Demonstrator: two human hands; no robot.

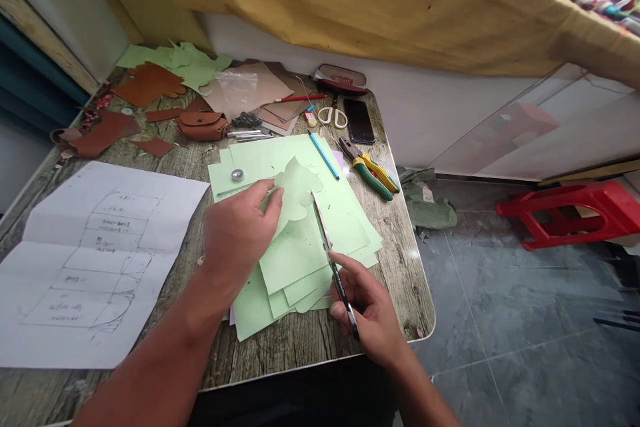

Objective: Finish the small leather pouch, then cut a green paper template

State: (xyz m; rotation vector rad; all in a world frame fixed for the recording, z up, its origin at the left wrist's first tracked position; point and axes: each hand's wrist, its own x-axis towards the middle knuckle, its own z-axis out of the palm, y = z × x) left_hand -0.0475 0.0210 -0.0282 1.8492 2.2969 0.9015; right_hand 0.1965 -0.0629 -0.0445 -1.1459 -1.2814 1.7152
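My left hand (240, 223) pinches the left edge of a green paper cutout (297, 180) with a wavy outline. In my right hand (363, 303) are scissors (327, 240), their handles partly hidden by my fingers. The blade tips touch or lie very near the cutout's lower right edge. Beneath both is a stack of light green sheets (295, 273). On the stack rest a small round metal piece (238, 175) and a blue pen (324, 155).
A white sheet with pencil drawings (105, 260) lies left. Behind are a brown leather pouch (202, 125), leather scraps (105, 133), white-handled scissors (333, 117) and a phone (359, 121). Pliers (370, 170) lie near the right edge. A red stool (570, 213) stands on the floor.
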